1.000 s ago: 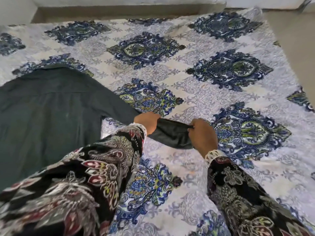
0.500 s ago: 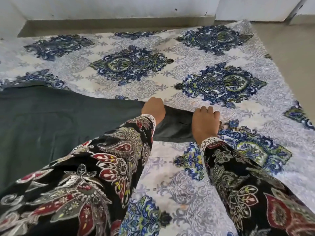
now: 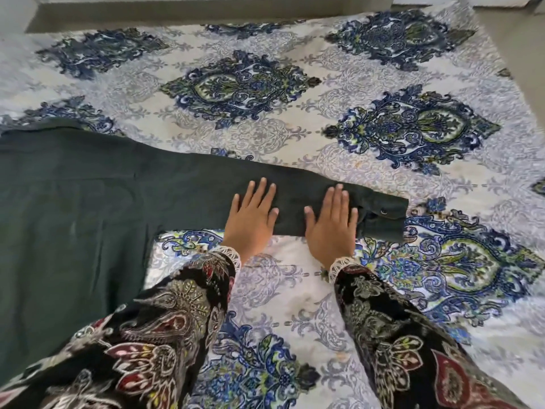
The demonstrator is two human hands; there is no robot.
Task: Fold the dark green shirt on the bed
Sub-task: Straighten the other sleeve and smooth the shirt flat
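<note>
The dark green shirt (image 3: 73,208) lies flat on the bed (image 3: 295,113), on its patterned bedsheet (image 3: 442,276). Its body fills the left part of the view, and one long sleeve (image 3: 295,196) stretches out from the body to the right. The cuff (image 3: 383,216) at the end of this sleeve is a little crumpled and shows a small button.

Both hands rest on the sleeve with straight, spread fingers and hold nothing. The left hand (image 3: 250,219) presses the sleeve on the side nearer to the shirt body. The right hand (image 3: 331,225) presses it just beside the cuff. The heels of both palms sit at the near edge of the sleeve, partly on the sheet.

The step in hand seems to be smoothing the sleeve flat before it is folded over the body. To do it well, I think the palms should slide outward along the sleeve toward the cuff, with light and even pressure, so that wrinkles leave at the end. The cuff needs flattening also. The sleeve should stay straight from the shoulder, because a twist here would show in the later fold.
</note>
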